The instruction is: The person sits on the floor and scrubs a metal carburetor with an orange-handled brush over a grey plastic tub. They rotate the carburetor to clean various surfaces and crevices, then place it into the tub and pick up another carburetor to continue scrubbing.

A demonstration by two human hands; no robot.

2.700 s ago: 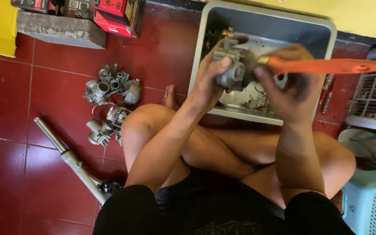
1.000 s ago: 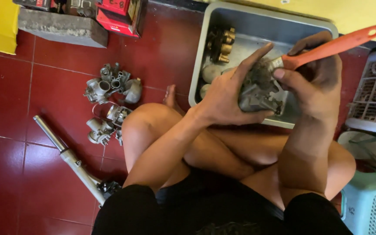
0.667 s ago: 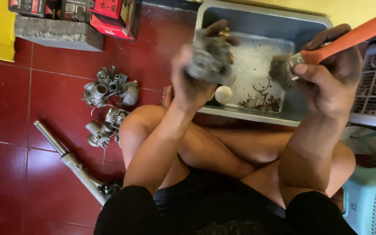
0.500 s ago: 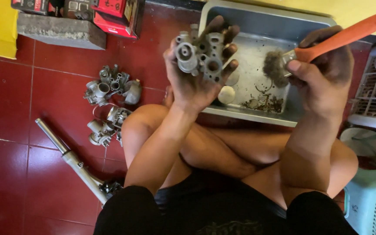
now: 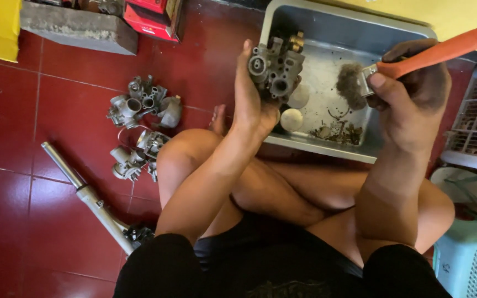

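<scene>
Grey cast-metal carburetor (image 5: 274, 66), knobbly with round ports, upper centre of frame, gripped in left hand (image 5: 249, 102) above grey plastic tub (image 5: 327, 25). Right hand (image 5: 412, 102) clenched round orange brush (image 5: 415, 58), dirty bristle head just beside carburetor. Risk: greasy fingers slip, carburetor drops into tub among loose small parts (image 5: 335, 129). More carburetors (image 5: 142, 124) and steel tube (image 5: 86, 196) on glossy red tiles (image 5: 6, 121), left of frame.

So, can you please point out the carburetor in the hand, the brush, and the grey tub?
carburetor (image 5: 274, 66), head view, on the middle of its metal body.
brush (image 5: 443, 51), head view, on its orange handle.
grey tub (image 5: 332, 25), head view, on its far inner wall.
</scene>
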